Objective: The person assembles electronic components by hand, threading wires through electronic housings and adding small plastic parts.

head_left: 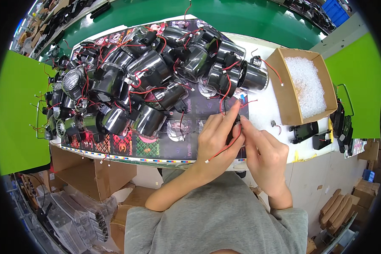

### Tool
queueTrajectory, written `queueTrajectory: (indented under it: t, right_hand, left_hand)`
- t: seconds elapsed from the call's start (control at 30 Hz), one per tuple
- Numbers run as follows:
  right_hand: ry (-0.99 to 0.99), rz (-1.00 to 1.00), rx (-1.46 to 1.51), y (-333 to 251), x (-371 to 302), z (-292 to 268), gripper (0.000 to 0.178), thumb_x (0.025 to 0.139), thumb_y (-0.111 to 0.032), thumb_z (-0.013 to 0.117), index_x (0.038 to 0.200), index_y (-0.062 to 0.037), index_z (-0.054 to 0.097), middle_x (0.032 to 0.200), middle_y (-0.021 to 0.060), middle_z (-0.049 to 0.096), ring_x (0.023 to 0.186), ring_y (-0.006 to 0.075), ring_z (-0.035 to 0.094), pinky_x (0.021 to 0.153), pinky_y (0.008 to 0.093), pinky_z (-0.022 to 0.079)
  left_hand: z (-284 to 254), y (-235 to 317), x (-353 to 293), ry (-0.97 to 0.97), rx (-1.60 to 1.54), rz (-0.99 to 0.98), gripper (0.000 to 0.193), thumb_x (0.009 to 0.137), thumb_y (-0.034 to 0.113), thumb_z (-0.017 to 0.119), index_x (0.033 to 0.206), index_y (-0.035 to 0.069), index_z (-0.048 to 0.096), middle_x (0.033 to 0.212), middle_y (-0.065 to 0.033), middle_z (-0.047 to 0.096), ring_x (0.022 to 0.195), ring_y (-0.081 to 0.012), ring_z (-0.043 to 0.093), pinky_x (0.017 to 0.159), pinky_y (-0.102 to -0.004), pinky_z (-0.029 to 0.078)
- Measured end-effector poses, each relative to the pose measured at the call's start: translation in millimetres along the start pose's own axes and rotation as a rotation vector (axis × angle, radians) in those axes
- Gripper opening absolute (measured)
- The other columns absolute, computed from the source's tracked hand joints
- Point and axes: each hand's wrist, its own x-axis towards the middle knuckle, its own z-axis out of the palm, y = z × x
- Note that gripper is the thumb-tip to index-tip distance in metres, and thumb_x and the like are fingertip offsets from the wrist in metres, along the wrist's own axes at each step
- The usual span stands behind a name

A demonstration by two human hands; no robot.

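Near the front edge of the table, my left hand [216, 137] is closed around a small black part [234, 132], mostly hidden by the fingers. A red-and-black wire [226, 148] runs from it across my left fingers to a white plug. My right hand [266, 152] pinches the same part from the right, thumb and forefinger at its upper end. Just beyond my hands lie glossy black cylindrical housings [150, 67] with red and black wires, heaped to the left. One housing [255, 77] lies at the heap's right end.
A cardboard box [279, 95] of small clear plastic pieces [307, 86] stands on the right. In front of it are black plastic parts [305, 132] and a small wired piece [276, 125]. A dark printed sheet [156, 146] covers much of the table. Green panels [23, 114] flank it.
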Motion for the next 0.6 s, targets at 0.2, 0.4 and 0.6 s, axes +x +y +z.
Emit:
queueTrajectory:
  t: [0.2, 0.4, 0.6]
  right_hand:
    - [0.069, -0.024, -0.082, 0, -4, 7, 0.042, 0.067, 0.001, 0.064, 0.107, -0.0098, 0.065, 0.058, 0.0008, 0.049, 0.044, 0.0143, 0.052, 0.041, 0.0285, 0.041]
    - [0.171, -0.094, -0.064, 7, -5, 17, 0.044, 0.064, 0.003, 0.064, 0.106, -0.0098, 0.065, 0.058, 0.0005, 0.046, 0.044, 0.0136, 0.05, 0.041, 0.0278, 0.041]
    - [0.22, -0.177, -0.075, 15, -1, 17, 0.039, 0.065, 0.004, 0.064, 0.102, -0.0086, 0.067, 0.057, 0.0008, 0.047, 0.045, 0.0136, 0.05, 0.041, 0.0269, 0.04]
  left_hand:
    - [-2, 5, 2, 0.015, 0.037, -0.012, 0.047, 0.07, -0.006, 0.061, 0.116, 0.001, 0.057, 0.074, -0.0111, 0.055, 0.065, -0.0221, 0.052, 0.059, -0.0299, 0.043]
    - [-4, 2, 6, 0.049, 0.079, 0.073, 0.044, 0.067, -0.004, 0.061, 0.111, 0.001, 0.06, 0.072, -0.0103, 0.055, 0.064, -0.0228, 0.051, 0.058, -0.0313, 0.042]
    - [-8, 6, 6, 0.017, 0.16, 0.097, 0.046, 0.065, -0.003, 0.063, 0.111, 0.002, 0.06, 0.07, -0.0089, 0.053, 0.064, -0.0228, 0.05, 0.058, -0.0319, 0.042]
